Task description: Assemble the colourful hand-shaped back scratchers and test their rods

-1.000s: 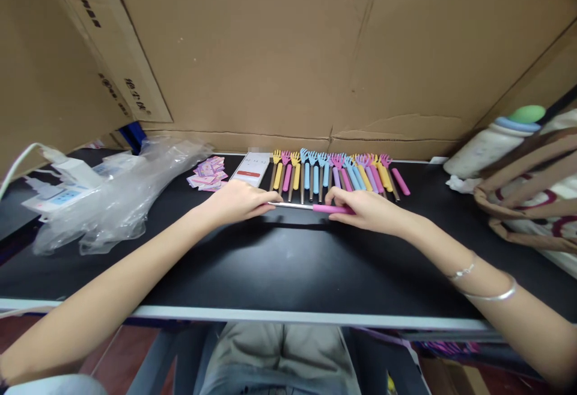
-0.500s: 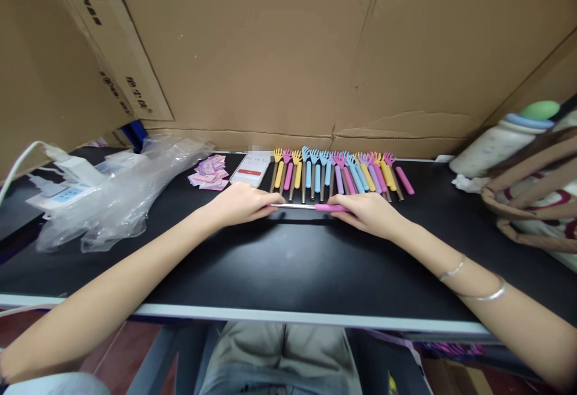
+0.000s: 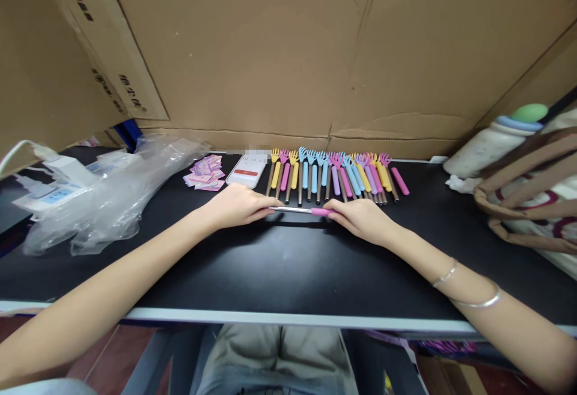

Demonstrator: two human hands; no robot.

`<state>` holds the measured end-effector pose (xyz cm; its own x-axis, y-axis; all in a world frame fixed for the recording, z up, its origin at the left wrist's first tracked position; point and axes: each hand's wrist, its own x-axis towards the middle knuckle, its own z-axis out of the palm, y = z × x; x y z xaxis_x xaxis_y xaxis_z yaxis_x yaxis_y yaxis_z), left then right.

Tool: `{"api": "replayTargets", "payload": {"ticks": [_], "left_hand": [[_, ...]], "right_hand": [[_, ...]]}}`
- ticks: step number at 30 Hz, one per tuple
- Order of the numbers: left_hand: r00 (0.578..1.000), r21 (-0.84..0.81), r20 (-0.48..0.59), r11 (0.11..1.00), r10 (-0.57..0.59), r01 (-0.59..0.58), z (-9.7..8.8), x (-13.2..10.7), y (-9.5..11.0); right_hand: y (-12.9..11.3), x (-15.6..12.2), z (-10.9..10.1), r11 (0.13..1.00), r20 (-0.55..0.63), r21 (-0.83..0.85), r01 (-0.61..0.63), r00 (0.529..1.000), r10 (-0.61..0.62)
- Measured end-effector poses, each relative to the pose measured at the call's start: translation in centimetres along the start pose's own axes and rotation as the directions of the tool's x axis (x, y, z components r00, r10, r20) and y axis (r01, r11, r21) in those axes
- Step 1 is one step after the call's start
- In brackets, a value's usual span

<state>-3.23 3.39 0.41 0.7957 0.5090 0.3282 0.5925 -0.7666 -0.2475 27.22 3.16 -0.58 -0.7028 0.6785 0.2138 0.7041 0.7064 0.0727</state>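
Observation:
Between my hands, low over the black table, a telescopic back scratcher [image 3: 295,209] lies crosswise, with a thin metal rod and a pink handle. My left hand [image 3: 234,207] pinches the left end of the rod, and its fingers hide that tip. At the other end my right hand [image 3: 365,219] has its thumb and fingers closed on the pink handle. Just behind my hands runs a row of back scratchers [image 3: 321,172] with yellow, pink, blue and purple claw heads and metal rods. Coloured handles lie among them, and a pink handle [image 3: 400,181] ends the row.
Left of the row are a phone [image 3: 246,169] and a pile of small pink-purple cards [image 3: 205,172]. Clear plastic bags [image 3: 108,193] and a power strip [image 3: 54,195] lie farther left. A bottle [image 3: 491,142] and a brown-handled bag [image 3: 532,190] stand right. Cardboard [image 3: 252,52] walls the back.
My right hand has shifted slightly left along the pink handle, with less of the handle showing. Both hands still hold the back scratcher. The whole view has moved a little.

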Motion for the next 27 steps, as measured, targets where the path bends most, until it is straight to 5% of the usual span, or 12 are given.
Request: {"api": "replayTargets", "payload": {"ticks": [6, 19, 27], "left_hand": [[0.999, -0.053, 0.04, 0.999, -0.008, 0.01, 0.26, 0.05, 0.17], [0.999, 0.012, -0.034, 1.0, 0.012, -0.011, 0.41, 0.01, 0.02], [0.997, -0.011, -0.063, 0.999, 0.047, -0.047, 0.32, 0.05, 0.05]], "right_hand": [[-0.39, -0.02, -0.15, 0.999, 0.022, 0.049, -0.011, 1.0, 0.01], [-0.34, -0.03, -0.11, 0.998, -0.131, 0.04, 0.04, 0.991, -0.035], [-0.24, -0.05, -0.38, 0.999, -0.096, 0.013, 0.03, 0.995, -0.029]]}}
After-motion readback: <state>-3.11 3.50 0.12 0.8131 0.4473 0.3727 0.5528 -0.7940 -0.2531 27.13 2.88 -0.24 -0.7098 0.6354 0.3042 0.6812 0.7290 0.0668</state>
